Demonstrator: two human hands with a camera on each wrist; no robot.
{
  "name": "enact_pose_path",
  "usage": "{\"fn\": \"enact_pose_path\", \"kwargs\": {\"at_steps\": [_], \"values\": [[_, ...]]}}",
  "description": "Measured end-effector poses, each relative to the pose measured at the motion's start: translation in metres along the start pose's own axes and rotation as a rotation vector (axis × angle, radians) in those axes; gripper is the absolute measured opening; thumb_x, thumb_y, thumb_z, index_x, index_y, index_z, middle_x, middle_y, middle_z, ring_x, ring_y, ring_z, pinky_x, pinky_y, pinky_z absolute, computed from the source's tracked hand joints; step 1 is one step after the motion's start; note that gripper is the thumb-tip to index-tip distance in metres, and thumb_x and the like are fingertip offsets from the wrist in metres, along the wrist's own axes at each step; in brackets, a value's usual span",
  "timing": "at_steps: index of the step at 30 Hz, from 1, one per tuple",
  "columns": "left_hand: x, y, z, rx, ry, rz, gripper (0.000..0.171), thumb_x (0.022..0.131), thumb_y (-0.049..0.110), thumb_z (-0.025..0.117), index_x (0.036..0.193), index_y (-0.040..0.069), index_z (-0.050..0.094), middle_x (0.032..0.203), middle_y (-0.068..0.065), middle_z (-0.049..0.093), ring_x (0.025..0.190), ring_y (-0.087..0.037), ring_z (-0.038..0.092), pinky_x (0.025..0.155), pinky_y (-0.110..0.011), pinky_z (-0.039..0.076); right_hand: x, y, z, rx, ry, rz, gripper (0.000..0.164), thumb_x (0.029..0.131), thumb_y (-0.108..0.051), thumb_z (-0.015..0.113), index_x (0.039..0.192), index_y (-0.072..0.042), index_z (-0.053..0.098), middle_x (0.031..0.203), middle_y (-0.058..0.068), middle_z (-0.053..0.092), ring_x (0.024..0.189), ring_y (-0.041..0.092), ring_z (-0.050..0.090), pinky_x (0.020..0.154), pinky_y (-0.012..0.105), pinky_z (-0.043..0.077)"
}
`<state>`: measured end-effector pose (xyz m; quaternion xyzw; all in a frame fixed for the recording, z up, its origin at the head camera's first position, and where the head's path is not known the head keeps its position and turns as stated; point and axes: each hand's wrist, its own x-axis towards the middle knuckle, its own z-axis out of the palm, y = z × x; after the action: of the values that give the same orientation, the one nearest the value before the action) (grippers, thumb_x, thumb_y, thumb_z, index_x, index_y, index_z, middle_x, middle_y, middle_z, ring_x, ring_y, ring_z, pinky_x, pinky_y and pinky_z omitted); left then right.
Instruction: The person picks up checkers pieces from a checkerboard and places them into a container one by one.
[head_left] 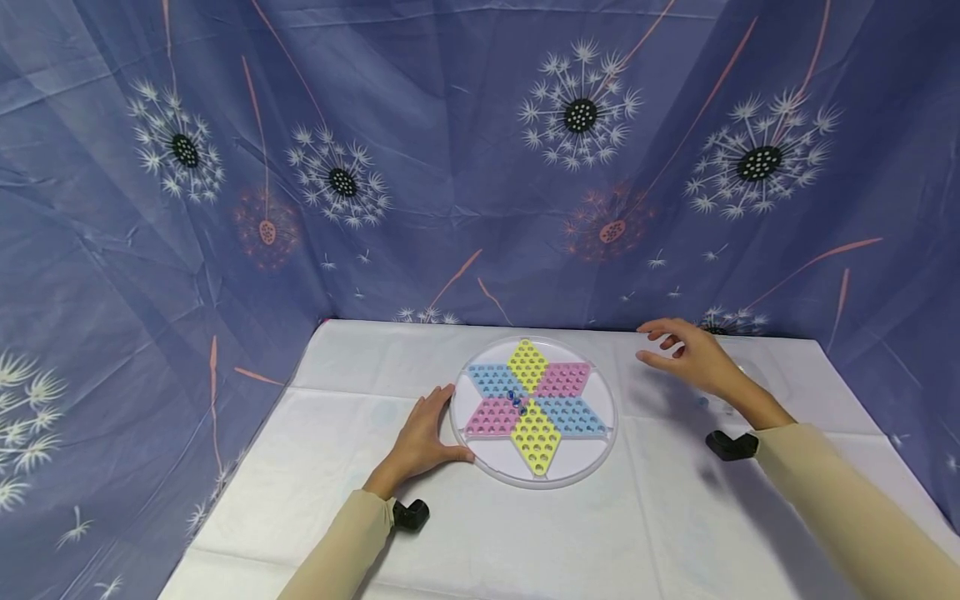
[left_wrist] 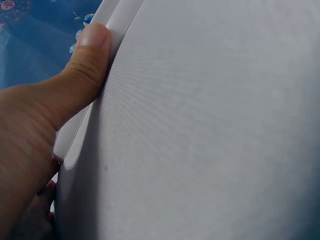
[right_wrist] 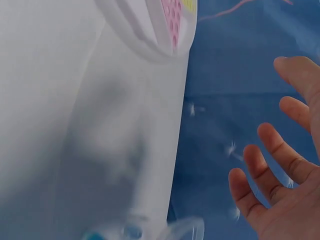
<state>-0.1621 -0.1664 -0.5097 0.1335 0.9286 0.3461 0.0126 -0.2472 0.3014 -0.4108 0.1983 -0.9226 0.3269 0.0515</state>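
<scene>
A blue curtain (head_left: 442, 167) printed with white and coral dandelions hangs behind and beside a table (head_left: 570, 542) covered in white cloth, with fold creases running across it. Near the middle of the table, toward its far edge, lies a round white game board (head_left: 579, 452) with a raised, pale rim. A six-pointed star fills its face: yellow points at the far and near ends, pink ones at far right and near left, light blue ones at far left and near right. Rows of small round holes cover every point. Close to the star's centre, three glassy marbles (head_left: 517, 402) with blue in them sit in a short slanting line.

The left hand (head_left: 423, 437) rests against the left side of the board, its thumb and fingers spread wide along the rim, the thumb lying on the edge. The right hand (head_left: 693, 354) is raised to the right of the board, apart from it, fingers loosely bent, a gap between thumb and fingertips, holding nothing. Beside it on the table is a clear plastic thing (right_wrist: 199, 230) with blue bits near it, partly cut off, so its full shape cannot be told. Both sleeves (head_left: 847, 492) are beige.
</scene>
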Motion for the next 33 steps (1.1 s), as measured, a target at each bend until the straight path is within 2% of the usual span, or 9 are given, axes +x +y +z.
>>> {"fn": "enact_pose_path", "kwargs": {"at_steps": [10,15,19,28,33], "values": [[0.001,0.000,0.002,-0.005,0.003,0.003,0.128,0.061,0.051,0.097,0.162,0.009,0.030,0.166,-0.018,0.030,0.155,-0.036,0.022,0.129,-0.049,0.013,0.008,-0.021,0.028,0.054,-0.012,-0.077,0.042,0.093,-0.031,0.079,0.130,-0.018,0.066,0.117,0.008,0.064,0.099,0.033,0.063,0.080,0.053,0.057],[0.000,0.000,0.001,-0.016,0.003,-0.001,0.127,0.062,0.051,0.097,0.162,0.010,0.030,0.166,-0.017,0.030,0.155,-0.035,0.021,0.129,-0.050,0.013,0.011,-0.030,0.045,0.069,-0.018,-0.131,0.041,0.092,-0.026,0.080,0.130,-0.017,0.067,0.116,0.006,0.065,0.096,0.029,0.063,0.078,0.050,0.057],[-0.001,0.001,0.001,-0.017,-0.001,-0.015,0.127,0.062,0.050,0.097,0.163,0.012,0.030,0.167,-0.016,0.029,0.155,-0.036,0.019,0.128,-0.051,0.014,0.014,-0.039,0.058,0.100,-0.031,-0.159,0.040,0.090,-0.023,0.081,0.128,-0.016,0.069,0.117,0.005,0.067,0.097,0.032,0.064,0.078,0.049,0.058],[-0.002,0.004,-0.001,-0.016,0.000,-0.015,0.126,0.063,0.048,0.097,0.162,0.010,0.030,0.166,-0.018,0.029,0.155,-0.037,0.020,0.128,-0.052,0.015,0.018,-0.059,0.088,0.175,-0.067,-0.216,0.040,0.088,-0.016,0.083,0.125,-0.015,0.069,0.119,0.015,0.067,0.094,0.037,0.064,0.075,0.054,0.058],[-0.002,0.003,0.000,-0.014,0.002,-0.012,0.127,0.062,0.049,0.097,0.162,0.010,0.030,0.166,-0.018,0.029,0.155,-0.036,0.021,0.128,-0.051,0.014,0.019,-0.068,0.104,0.192,-0.090,-0.213,0.040,0.088,-0.015,0.083,0.125,-0.008,0.069,0.114,0.018,0.067,0.094,0.036,0.064,0.078,0.054,0.058]]}}
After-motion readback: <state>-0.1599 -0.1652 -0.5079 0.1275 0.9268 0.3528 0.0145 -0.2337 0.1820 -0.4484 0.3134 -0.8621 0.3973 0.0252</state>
